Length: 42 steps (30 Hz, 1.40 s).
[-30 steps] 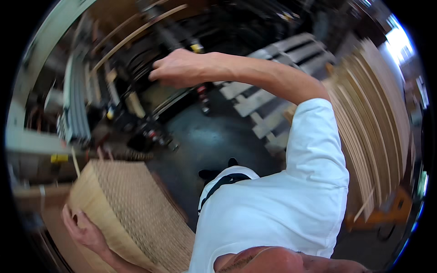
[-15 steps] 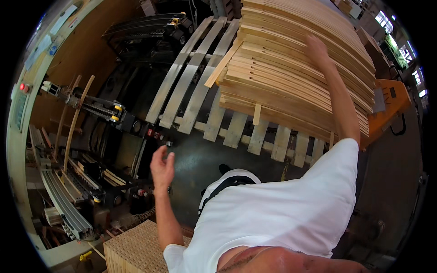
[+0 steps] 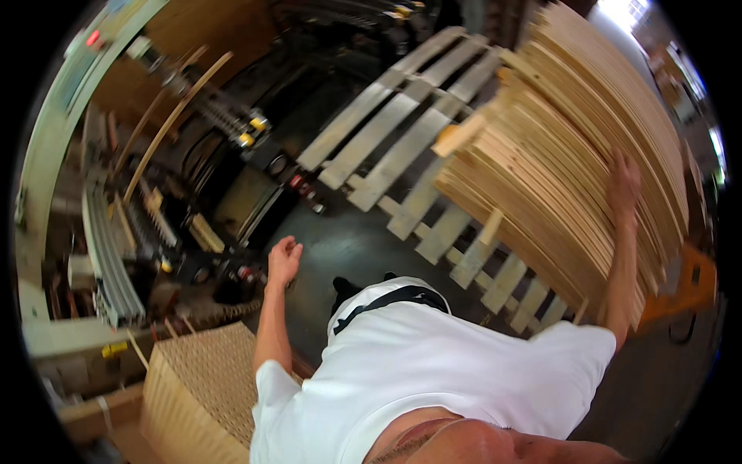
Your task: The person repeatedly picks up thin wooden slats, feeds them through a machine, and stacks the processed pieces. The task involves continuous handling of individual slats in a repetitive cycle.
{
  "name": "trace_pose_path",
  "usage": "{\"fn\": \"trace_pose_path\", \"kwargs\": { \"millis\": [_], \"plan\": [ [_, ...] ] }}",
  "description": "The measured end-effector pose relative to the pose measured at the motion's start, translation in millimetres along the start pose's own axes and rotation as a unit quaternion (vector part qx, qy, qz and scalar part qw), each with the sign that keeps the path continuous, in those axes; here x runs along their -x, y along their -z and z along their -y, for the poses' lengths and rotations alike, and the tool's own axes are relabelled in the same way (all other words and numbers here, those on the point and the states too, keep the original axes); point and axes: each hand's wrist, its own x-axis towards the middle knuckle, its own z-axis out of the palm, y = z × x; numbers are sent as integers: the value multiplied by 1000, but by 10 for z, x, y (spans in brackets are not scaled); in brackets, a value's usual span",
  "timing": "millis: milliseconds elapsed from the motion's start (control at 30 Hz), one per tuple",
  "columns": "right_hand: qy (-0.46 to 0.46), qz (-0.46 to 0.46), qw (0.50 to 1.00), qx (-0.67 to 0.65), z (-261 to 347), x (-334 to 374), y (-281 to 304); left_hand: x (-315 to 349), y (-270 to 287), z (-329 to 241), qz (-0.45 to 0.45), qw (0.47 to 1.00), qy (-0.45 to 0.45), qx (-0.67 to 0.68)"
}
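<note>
My right arm reaches out over a big stack of wooden slats [image 3: 541, 178]. At its end my right hand [image 3: 623, 184] rests on the upper slats at the right; its slightly blurred fingers look stretched out, not wrapped round any one slat. My left hand [image 3: 284, 261] hangs above the floor, left of my body. Its fingers are loosely bent and apart, with nothing in them. Short wooden strips [image 3: 491, 226] stick out from the near side of the stack.
The stack sits on a slatted wooden pallet [image 3: 402, 127]. At left stands a machine with chain rails [image 3: 209, 104] and a pale frame [image 3: 58, 131]. A bundle of pieces with a patterned top [image 3: 209, 359] is at lower left. Orange equipment [image 3: 684, 286] stands at right.
The view has turned, so the pallet and stack appear further right and lower. My right hand stays at the stack, now nearer its right side. My left hand's fingers are slightly more bent.
</note>
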Motion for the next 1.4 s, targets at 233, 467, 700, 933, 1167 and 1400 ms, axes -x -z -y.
{"fn": "trace_pose_path", "kwargs": {
  "millis": [233, 467, 700, 933, 1167, 1400],
  "plan": [
    [113, -65, 987, -96, 1259, -936, 401, -1162, 999, 477, -99, 990, 56, -84],
    [189, -16, 959, -209, 3369, -1620, 1034, -3001, 2456, 856, -215, 946, 98, -222],
    [264, 29, 932, -247, 5307, -2253, 1507, -4751, 3697, 964, -233, 896, 123, -357],
    [319, 91, 901, -281, 6549, -2765, 1604, -5339, 3908, 912, -190, 912, 65, -359],
    [406, 101, 843, -338, 7901, -3404, 882, -3916, 3126, 649, -163, 940, -68, -292],
    [529, 69, 747, -396, 10008, -3779, 213, -2311, 2401, 161, -16, 994, -42, -105]
  ]
}}
